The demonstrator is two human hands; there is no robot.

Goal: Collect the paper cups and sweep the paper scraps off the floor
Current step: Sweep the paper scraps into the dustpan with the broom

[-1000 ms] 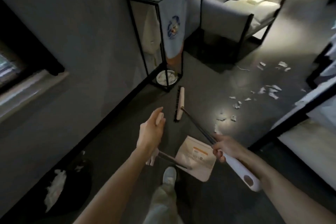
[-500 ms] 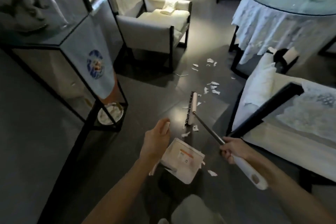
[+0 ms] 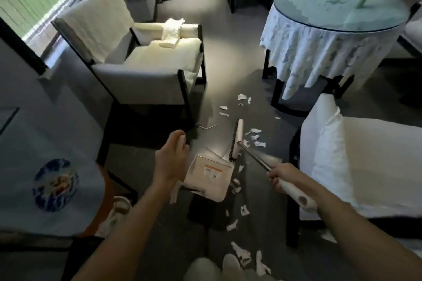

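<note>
My left hand [image 3: 171, 160] grips the top of the dustpan's handle, and the white dustpan [image 3: 209, 175] sits tilted on the dark floor below it. My right hand [image 3: 282, 177] grips the broom's white handle. The broom head [image 3: 236, 140] rests on the floor just beyond the pan's mouth, bristles facing left. White paper scraps [image 3: 255, 137] lie to the right of the broom head. More scraps [image 3: 242, 98] are scattered farther off, and others [image 3: 242, 253] trail toward my feet. No paper cup shows.
A white armchair [image 3: 141, 57] stands at the left, a round table with a white cloth [image 3: 319, 48] at the right. Close on the right is a white-covered seat [image 3: 365, 155]. A glass display stand [image 3: 45, 178] fills the near left. The floor lane between them is narrow.
The view has swung right and forward from the wall to the seating area. Broom and dustpan have travelled along into the scraps, and the broom head now lies closer to the pan.
</note>
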